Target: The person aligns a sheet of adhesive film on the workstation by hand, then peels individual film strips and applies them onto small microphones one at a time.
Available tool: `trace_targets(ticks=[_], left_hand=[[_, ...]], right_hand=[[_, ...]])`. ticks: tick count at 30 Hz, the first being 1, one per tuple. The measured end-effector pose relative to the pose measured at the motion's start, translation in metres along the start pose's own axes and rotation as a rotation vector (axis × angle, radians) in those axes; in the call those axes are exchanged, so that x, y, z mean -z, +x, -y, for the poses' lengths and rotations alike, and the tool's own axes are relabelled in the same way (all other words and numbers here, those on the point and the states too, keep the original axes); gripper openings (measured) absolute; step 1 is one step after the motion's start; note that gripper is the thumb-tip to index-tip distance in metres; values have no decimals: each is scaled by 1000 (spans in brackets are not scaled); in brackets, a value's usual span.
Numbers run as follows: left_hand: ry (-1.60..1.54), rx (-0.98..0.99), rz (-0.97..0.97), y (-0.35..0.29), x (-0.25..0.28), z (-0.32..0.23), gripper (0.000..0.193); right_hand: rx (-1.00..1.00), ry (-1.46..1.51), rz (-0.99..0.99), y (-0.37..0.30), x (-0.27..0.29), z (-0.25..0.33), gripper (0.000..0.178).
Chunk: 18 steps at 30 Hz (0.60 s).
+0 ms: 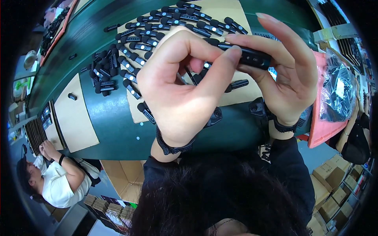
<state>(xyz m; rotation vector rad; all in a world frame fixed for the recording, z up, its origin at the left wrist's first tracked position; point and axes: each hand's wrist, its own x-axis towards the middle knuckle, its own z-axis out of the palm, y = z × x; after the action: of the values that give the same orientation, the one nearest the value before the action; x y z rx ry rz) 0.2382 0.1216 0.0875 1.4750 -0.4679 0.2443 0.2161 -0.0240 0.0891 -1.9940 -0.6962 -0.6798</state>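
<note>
Both hands are raised over the middle of the dark green tabletop (106, 114), working on one small black device (252, 58) shaped like a short bar with a faint marking on its side. The right hand (291, 74) cradles it from below and behind, thumb and curled fingers closed along its length while the forefinger stands free above. The left hand (181, 82) is pinched narrow, thumb tip and bent forefinger meeting on the device's left end, where a thin bright edge shows; what exactly the fingertips grip there is too small to tell. The piece looks like a hard plastic shell, light and stiff, smooth enough to slip, so I judge a hold across its long flat sides to be the sure one, leaving the end free for fine finger work. Beneath the hands, a tan sheet (232, 11) reaching to the far edge of the tabletop carries rows of similar black devices (173, 19), many showing a pale round dot, with a looser heap (104, 74) just off its left side. A second tan sheet (76, 118) lies toward the near left corner. At the right edge sits a pink tray (321, 131) holding a clear plastic bag (336, 92). Another person (59, 177) in a white top sits below the near left corner
</note>
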Motion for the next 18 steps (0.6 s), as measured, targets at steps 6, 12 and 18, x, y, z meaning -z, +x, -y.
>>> trace_targets(ticks=[6,12,18], left_hand=[[76,6,-3,0,-2,0,17],[287,72,112,6,7,9,13],[-84,335,369,14,12,17,13]], right_hand=[[21,-66,10,0,2,-1,52],[23,-116,5,0,2,-2,53],[-109,86,-10,1,0,-4,44]])
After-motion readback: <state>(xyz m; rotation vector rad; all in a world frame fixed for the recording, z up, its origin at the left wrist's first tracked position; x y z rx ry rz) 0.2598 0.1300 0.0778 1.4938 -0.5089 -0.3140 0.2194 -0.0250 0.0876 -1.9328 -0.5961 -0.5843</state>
